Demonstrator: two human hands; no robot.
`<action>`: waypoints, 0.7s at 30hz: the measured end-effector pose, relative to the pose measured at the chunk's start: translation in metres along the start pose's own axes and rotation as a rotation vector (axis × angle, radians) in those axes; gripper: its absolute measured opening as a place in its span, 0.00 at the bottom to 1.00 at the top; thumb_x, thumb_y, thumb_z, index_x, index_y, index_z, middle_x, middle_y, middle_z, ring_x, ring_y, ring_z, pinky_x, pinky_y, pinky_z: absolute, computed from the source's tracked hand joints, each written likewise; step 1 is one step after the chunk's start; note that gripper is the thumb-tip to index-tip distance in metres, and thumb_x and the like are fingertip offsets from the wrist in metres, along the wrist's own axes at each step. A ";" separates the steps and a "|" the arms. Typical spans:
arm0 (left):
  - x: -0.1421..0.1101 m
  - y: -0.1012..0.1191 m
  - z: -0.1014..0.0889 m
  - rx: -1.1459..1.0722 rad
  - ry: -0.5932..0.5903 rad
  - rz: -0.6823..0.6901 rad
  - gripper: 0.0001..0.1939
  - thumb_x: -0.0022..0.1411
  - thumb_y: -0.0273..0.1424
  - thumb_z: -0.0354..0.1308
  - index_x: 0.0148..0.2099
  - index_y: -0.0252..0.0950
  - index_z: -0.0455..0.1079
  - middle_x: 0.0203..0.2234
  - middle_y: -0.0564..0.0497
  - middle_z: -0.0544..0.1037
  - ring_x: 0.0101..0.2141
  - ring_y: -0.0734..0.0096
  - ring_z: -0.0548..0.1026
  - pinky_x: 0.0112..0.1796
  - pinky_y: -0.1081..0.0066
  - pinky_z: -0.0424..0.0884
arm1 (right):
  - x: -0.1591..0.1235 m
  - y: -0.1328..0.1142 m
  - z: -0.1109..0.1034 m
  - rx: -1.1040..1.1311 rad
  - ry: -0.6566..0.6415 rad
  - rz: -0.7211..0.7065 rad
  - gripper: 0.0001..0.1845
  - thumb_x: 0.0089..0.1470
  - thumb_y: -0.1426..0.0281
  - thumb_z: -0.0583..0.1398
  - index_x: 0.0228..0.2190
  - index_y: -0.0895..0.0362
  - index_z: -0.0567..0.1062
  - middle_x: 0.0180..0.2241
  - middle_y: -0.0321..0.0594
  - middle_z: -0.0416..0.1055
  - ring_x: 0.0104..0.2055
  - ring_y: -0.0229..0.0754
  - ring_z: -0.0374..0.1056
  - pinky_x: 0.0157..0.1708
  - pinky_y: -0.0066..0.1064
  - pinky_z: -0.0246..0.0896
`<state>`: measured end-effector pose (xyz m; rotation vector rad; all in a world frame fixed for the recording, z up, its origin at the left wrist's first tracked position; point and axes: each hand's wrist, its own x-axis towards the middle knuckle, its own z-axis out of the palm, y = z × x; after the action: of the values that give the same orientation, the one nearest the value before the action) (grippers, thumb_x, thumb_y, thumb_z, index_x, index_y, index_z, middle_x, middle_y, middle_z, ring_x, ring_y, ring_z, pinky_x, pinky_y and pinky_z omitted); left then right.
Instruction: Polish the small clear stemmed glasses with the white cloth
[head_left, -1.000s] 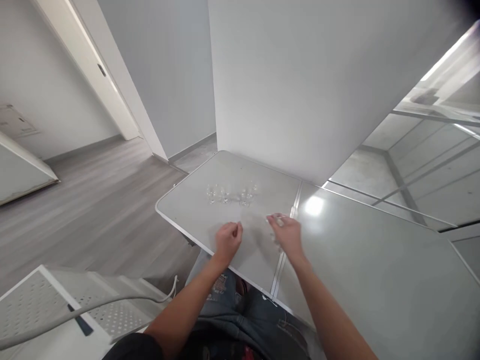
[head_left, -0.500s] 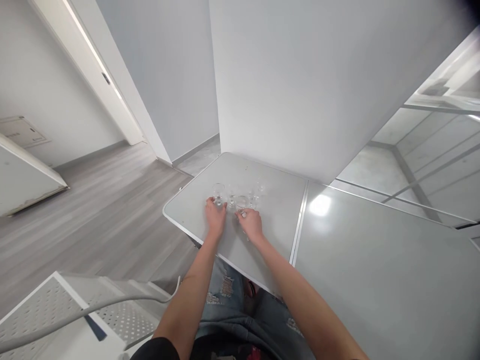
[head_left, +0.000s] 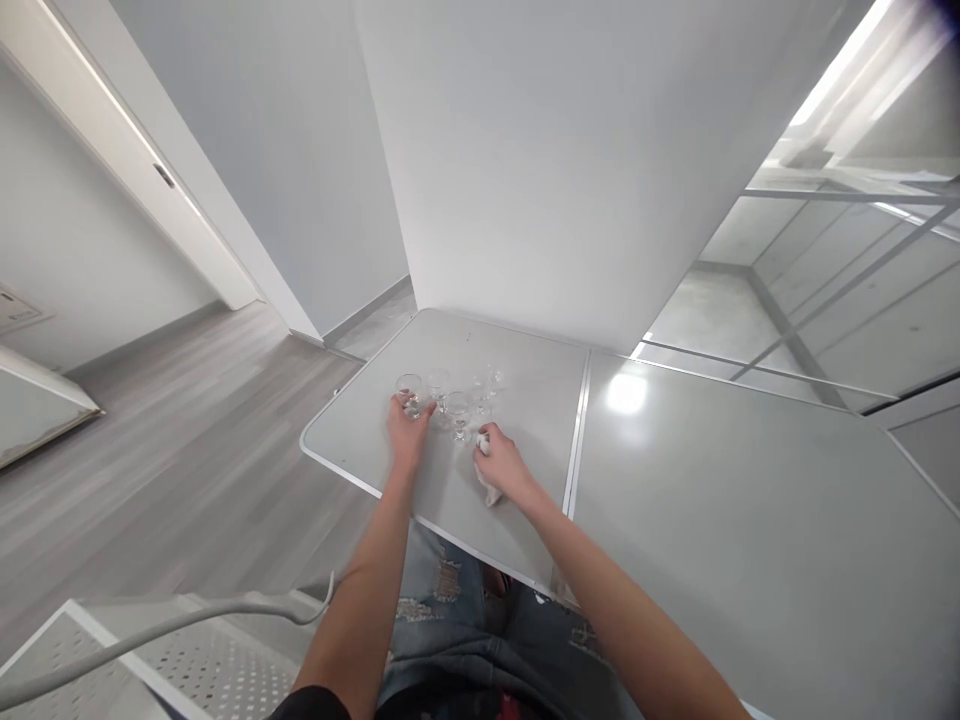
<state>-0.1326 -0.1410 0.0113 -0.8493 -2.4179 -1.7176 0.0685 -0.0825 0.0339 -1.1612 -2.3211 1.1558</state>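
Observation:
My left hand [head_left: 409, 425] is closed round the lower part of a small clear glass [head_left: 409, 384] at the left of a cluster, thumb on one side and fingers on the other. Just right of it stands another glass [head_left: 459, 405], apart from both hands. Further clear glasses [head_left: 489, 380] are grouped behind, their outlines faint against the grey surface. My right hand [head_left: 504, 462] pinches a crumpled white cloth [head_left: 489, 488], whose loose end hangs toward the table's front edge. Whether it is fabric or paper, I cannot tell.
The grey folding table [head_left: 645, 520] has a metal seam [head_left: 576, 440] right of the glasses. A white wall [head_left: 510, 180] rises behind it, with a glossy panel [head_left: 787, 300] at right. A white perforated unit [head_left: 202, 665] and a grey cable [head_left: 187, 618] are at lower left.
My right hand has drawn back from the middle glass, and the white cloth now shows in it. My left hand stays at the left glass. The view has shifted to the right.

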 end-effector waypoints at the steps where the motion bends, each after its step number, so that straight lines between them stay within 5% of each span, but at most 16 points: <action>1: 0.000 0.002 0.000 -0.015 -0.001 -0.001 0.24 0.52 0.36 0.71 0.49 0.39 0.67 0.45 0.47 0.79 0.47 0.62 0.77 0.47 0.66 0.70 | -0.005 0.004 -0.007 0.048 -0.029 0.000 0.19 0.57 0.68 0.57 0.50 0.56 0.70 0.46 0.46 0.75 0.48 0.48 0.71 0.47 0.34 0.61; 8: -0.001 0.012 -0.007 -0.076 0.034 0.008 0.16 0.60 0.34 0.65 0.48 0.39 0.66 0.48 0.45 0.78 0.48 0.63 0.77 0.43 0.67 0.70 | -0.032 0.023 -0.063 0.222 -0.080 -0.055 0.18 0.63 0.57 0.52 0.45 0.50 0.77 0.41 0.40 0.67 0.46 0.46 0.67 0.52 0.39 0.60; 12: -0.006 0.029 -0.021 -0.087 0.127 0.033 0.16 0.62 0.33 0.63 0.50 0.38 0.65 0.43 0.46 0.79 0.45 0.64 0.78 0.45 0.65 0.70 | -0.044 0.038 -0.088 0.440 -0.089 0.039 0.20 0.62 0.49 0.54 0.41 0.50 0.75 0.31 0.35 0.66 0.33 0.42 0.65 0.35 0.33 0.61; 17: -0.025 0.077 -0.048 -0.131 0.233 0.157 0.16 0.62 0.38 0.64 0.47 0.37 0.66 0.44 0.46 0.77 0.41 0.68 0.78 0.43 0.67 0.72 | -0.051 0.061 -0.108 0.743 0.089 0.092 0.21 0.56 0.49 0.63 0.30 0.53 0.68 0.25 0.31 0.61 0.28 0.37 0.57 0.27 0.27 0.54; 21: -0.052 0.120 -0.057 -0.337 0.100 0.051 0.22 0.61 0.42 0.65 0.52 0.39 0.63 0.34 0.54 0.74 0.26 0.77 0.74 0.28 0.75 0.70 | -0.053 0.062 -0.126 0.841 0.166 -0.082 0.20 0.59 0.52 0.61 0.26 0.54 0.67 0.28 0.35 0.62 0.32 0.39 0.60 0.32 0.30 0.59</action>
<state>-0.0481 -0.1847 0.1177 -0.8226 -2.0577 -2.1272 0.2061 -0.0355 0.0700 -0.7815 -1.4648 1.6747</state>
